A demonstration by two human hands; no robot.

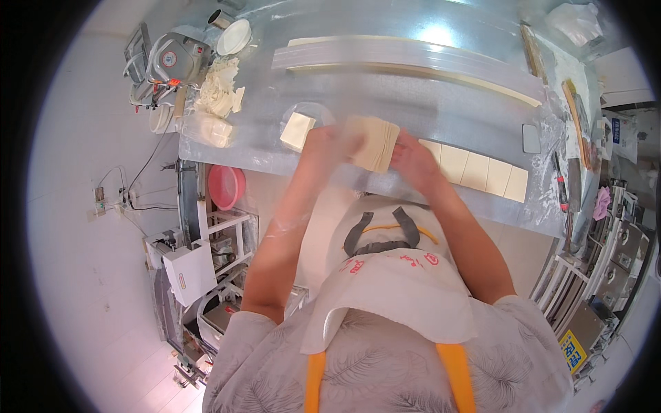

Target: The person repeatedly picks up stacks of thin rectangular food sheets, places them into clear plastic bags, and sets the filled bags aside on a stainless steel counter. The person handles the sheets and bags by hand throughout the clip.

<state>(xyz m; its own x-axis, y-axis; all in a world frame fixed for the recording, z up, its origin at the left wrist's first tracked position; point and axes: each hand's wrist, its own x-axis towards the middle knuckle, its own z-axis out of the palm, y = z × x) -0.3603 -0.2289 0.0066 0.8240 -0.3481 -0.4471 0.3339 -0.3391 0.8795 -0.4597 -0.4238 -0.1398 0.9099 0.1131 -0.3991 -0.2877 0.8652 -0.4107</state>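
Note:
Between my two hands is a thick stack of thin, pale dough sheets (376, 143), raised at the near edge of the metal worktable. My left hand (333, 142) grips its left side, the fingers partly blurred. At its right edge, my right hand (412, 155) holds the stack with the fingertips. Another squared stack of dough sheets (298, 130) rests on a round clear sheet just left of my left hand. Right of my right hand, a row of overlapping cut dough pieces (475, 169) lies along the table's near edge.
Long dough strips (490, 89) under clear plastic lie across the table (413, 100). Dough scraps (219, 90), a white bowl (234, 37) and a grey machine (181, 58) stand left. A phone-like slab (531, 138), a screwdriver (561, 186) and a wooden-handled brush (576, 121) lie right.

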